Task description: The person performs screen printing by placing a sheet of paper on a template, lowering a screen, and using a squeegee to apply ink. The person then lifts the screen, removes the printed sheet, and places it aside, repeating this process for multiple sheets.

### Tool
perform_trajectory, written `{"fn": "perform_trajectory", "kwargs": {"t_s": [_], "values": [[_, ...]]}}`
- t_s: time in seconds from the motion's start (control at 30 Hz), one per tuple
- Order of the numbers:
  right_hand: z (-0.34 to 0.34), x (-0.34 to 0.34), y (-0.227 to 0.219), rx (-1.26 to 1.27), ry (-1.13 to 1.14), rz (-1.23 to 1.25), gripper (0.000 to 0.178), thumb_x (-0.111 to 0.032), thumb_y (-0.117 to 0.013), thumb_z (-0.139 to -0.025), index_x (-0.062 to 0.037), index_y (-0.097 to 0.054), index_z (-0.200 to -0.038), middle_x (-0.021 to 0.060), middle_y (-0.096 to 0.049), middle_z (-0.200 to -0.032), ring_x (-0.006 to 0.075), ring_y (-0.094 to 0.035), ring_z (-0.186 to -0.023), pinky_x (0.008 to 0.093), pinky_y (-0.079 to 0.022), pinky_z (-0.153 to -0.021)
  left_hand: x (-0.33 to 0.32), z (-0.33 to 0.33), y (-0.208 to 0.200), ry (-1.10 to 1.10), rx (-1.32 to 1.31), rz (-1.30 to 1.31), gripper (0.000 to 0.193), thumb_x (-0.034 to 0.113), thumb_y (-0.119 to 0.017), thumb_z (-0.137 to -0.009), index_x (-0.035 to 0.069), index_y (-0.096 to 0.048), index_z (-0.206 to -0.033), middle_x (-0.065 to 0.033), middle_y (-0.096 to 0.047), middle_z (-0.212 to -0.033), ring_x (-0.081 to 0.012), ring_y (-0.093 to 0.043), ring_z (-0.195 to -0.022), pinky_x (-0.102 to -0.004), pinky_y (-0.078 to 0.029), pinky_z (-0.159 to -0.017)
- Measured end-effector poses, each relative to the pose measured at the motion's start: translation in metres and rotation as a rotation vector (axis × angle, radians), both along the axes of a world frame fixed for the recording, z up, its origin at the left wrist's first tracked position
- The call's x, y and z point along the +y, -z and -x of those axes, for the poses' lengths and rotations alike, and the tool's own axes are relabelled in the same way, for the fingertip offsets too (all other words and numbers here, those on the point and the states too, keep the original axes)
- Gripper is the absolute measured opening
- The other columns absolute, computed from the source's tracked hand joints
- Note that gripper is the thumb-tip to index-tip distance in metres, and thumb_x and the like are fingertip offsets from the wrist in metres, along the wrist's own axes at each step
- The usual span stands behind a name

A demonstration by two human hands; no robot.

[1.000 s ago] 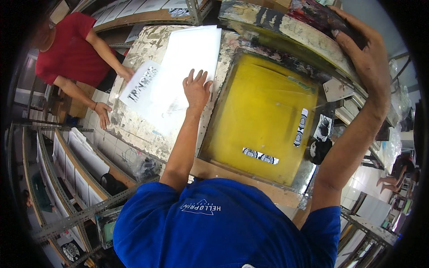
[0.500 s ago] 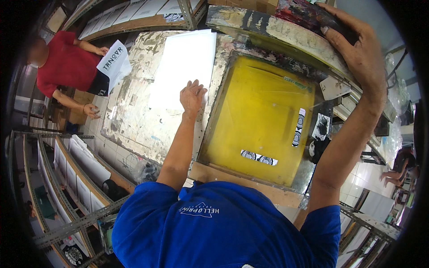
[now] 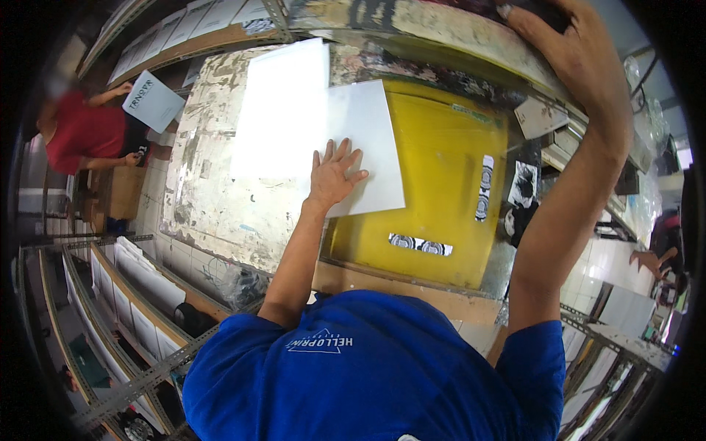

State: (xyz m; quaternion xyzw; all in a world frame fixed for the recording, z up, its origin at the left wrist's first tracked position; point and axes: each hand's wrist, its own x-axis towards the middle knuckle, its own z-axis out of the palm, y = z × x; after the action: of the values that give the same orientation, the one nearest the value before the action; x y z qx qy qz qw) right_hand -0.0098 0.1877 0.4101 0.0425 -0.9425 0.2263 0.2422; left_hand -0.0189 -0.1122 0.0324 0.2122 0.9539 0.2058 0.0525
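My left hand (image 3: 336, 175) lies with its fingers spread on a white sheet (image 3: 375, 154). That sheet covers the left part of a flat yellow printing bed (image 3: 441, 191). To its left, a stack of white sheets (image 3: 283, 103) rests on the paint-stained table (image 3: 213, 147). Beyond the bed stands a raised, ink-stained frame (image 3: 434, 29). My right hand (image 3: 573, 48) grips the frame's upper right part; its thumb shows on the near side, and the other fingers are mostly hidden or cut off by the picture's edge.
Two patterned black-and-white strips (image 3: 421, 245) are on the bed's near and right parts. At the left, a person in a red shirt (image 3: 84, 132) holds a printed sheet (image 3: 152, 101). Metal racks with white sheets (image 3: 147, 287) stand at the lower left.
A white sheet now lies partly over the yellow bed, with my left hand moved right and spread on it. My right hand stays at the frame. The co-worker's printed sheet has moved left.
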Motion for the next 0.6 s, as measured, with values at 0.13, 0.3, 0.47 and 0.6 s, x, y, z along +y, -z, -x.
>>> {"fn": "perform_trajectory", "kwargs": {"t_s": [0.13,0.3,0.47,0.6], "values": [[-0.008,-0.017,0.008,0.199,-0.001,-0.301,0.041,-0.028,-0.070,-0.090,0.0006,-0.074,-0.118,0.0159,-0.078,-0.097,0.0245,-0.071,-0.082,0.0359,-0.057,-0.083,0.039,-0.009,0.033,0.172,0.043,-0.009,0.070,0.055,-0.069,-0.090,0.022,-0.054,-0.150,-0.0094,-0.034,-0.166,-0.0423,-0.025,-0.154,-0.0660,-0.017,-0.123],[-0.008,0.006,-0.011,0.041,-0.222,-0.033,0.039,-0.026,-0.069,-0.089,0.0044,-0.076,-0.113,0.0188,-0.078,-0.096,0.0249,-0.072,-0.078,0.0341,-0.057,-0.078,0.117,-0.007,0.038,0.434,0.064,-0.024,0.072,0.057,-0.065,-0.091,0.025,-0.049,-0.154,-0.0060,-0.030,-0.169,-0.0377,-0.019,-0.157,-0.0633,-0.011,-0.125],[-0.004,0.009,-0.004,0.117,-0.332,-0.004,0.038,-0.026,-0.070,-0.087,0.0034,-0.077,-0.110,0.0206,-0.078,-0.096,0.0241,-0.072,-0.076,0.0327,-0.057,-0.074,0.145,-0.026,0.039,0.500,0.039,-0.013,0.073,0.058,-0.064,-0.092,0.026,-0.047,-0.155,-0.0058,-0.028,-0.169,-0.0360,-0.017,-0.158,-0.0610,-0.007,-0.127],[-0.007,0.009,-0.002,0.130,-0.339,-0.001,0.038,-0.027,-0.070,-0.087,0.0028,-0.077,-0.110,0.0203,-0.078,-0.095,0.0238,-0.072,-0.075,0.0329,-0.057,-0.074,0.149,-0.042,0.035,0.509,0.008,0.002,0.073,0.057,-0.063,-0.093,0.024,-0.046,-0.156,-0.0064,-0.027,-0.170,-0.0355,-0.015,-0.158,-0.0613,-0.005,-0.127]]}}
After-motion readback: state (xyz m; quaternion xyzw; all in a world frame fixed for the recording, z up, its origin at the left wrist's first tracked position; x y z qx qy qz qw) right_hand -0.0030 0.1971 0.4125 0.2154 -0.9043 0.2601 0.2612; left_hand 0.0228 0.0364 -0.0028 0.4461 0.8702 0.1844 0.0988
